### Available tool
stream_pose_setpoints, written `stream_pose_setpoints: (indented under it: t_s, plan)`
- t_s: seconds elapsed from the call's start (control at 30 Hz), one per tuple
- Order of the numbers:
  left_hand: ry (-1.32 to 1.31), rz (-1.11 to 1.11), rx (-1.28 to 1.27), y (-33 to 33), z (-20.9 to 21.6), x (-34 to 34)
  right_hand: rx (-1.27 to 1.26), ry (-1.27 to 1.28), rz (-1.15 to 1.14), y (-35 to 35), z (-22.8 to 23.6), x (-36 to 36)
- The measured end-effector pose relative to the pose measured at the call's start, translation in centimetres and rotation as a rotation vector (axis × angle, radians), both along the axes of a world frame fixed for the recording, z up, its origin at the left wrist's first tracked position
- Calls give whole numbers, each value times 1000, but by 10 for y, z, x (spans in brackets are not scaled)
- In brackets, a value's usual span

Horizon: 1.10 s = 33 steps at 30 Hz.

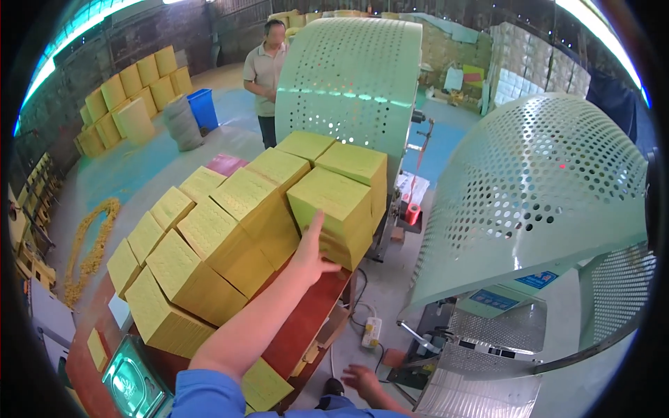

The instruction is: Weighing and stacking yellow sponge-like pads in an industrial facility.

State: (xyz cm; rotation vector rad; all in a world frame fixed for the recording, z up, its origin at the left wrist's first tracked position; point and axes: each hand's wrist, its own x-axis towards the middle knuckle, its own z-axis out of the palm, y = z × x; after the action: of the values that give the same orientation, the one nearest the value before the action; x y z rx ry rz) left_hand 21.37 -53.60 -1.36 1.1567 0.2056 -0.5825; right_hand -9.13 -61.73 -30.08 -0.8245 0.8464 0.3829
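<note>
My left hand reaches across a red-brown table. Its fingers are spread against the near side of a tall square stack of yellow paper, at the table's far right end. More stacks of yellow paper stand packed in rows to the left of it. Low by the table's right edge, my right hand is open, with nothing seen in it. A lone piece of yellow paper lies partly hidden under my left arm.
Pale green machines with perforated covers stand ahead and right. A power strip with cords lies on the floor between. A metal-topped scale sits near left. One person stands behind; a blue bin is farther left.
</note>
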Motion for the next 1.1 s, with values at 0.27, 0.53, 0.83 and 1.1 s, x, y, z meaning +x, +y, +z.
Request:
stream_pose_setpoints:
  t_s: [0.27, 0.53, 0.83, 1.1]
  plan:
    - [-321, -589, 55, 226, 14, -193, -288, -276, 154, 18, 47, -2]
    - [-396, 867, 597, 517, -31, -439, -1137, -1110, 181, 82, 140, 124]
    - [291, 1275, 1834, 711, -178, -787, -1768, -1059, 331, 135, 117, 160]
    - [153, 544, 2492, 684, -204, -790, -1994, -1104, 441, 137, 113, 135]
